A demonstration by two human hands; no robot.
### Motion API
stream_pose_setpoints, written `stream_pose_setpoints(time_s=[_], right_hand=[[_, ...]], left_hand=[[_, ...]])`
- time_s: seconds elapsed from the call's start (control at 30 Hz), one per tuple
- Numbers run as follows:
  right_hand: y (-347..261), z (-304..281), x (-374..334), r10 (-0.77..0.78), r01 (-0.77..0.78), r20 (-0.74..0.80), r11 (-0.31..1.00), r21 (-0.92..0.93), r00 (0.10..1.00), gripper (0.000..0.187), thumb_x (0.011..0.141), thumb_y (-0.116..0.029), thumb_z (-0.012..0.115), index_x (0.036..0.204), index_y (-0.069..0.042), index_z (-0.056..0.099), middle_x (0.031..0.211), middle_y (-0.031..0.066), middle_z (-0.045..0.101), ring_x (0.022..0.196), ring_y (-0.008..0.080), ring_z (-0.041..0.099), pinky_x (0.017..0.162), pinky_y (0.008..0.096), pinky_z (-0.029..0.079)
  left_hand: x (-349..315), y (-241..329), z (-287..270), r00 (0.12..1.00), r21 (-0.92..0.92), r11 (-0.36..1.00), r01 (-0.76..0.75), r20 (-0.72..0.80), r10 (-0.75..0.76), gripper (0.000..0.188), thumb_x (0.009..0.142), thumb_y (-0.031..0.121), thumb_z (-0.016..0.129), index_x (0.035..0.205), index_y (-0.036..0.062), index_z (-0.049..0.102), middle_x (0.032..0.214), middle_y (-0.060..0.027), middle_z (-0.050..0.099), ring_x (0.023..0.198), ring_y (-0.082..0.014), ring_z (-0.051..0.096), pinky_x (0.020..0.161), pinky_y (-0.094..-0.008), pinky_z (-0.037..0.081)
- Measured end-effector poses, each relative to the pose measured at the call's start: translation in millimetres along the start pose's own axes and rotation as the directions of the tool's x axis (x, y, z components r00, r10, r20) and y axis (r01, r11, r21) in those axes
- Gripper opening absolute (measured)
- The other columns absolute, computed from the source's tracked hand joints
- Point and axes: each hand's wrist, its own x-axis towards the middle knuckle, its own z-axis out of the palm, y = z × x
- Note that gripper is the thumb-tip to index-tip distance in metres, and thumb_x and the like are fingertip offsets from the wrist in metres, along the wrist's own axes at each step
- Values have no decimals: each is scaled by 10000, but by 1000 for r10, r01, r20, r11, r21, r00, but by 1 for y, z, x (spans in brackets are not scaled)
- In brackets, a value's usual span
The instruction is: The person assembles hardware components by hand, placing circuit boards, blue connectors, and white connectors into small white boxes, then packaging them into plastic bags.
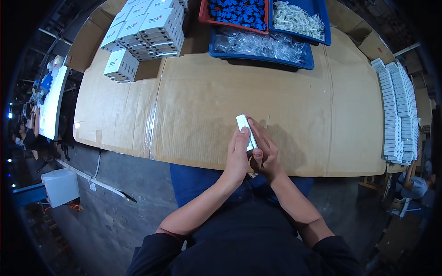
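Note:
A small, slim white box (242, 121) stands tilted between my two hands, just above the near edge of the cardboard-covered table (207, 106). My left hand (237, 155) is closed on its left side, with the thumb lying along the box's face. Around the right side wraps my right hand (268, 154), fingers bent and pressed against the box. The lower part of the box is hidden by both hands.
White printed cartons (154, 23) are stacked at the far left. A red tray (207, 19) of blue parts and two blue trays (262, 59), holding clear plastic pieces and white parts, sit at the back. Tall stacks of flat white boxes (396, 110) line the right edge.

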Motion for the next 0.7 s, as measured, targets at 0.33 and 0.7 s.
stream_pose_setpoints(time_s=[0.33,0.7], right_hand=[[-3,-4,10,120,-131,68,971,198,990,758,1091,-587,365,1528,19,489,1589,222,469,1496,368,431,1220,442,337],[-31,-13,9,305,-321,135,940,115,943,456,1047,-161,616,1464,17,565,1555,168,537,1203,309,690,954,344,560]], left_hand=[[11,6,-8,995,30,995,-96,27,95,562,1105,419,441,1557,92,374,1342,-92,572,1183,-172,605,1003,-333,497],[17,16,-16,927,320,870,-374,121,354,650,1126,261,451,1693,146,154,1388,-97,481,1129,-143,498,1003,-304,439]])
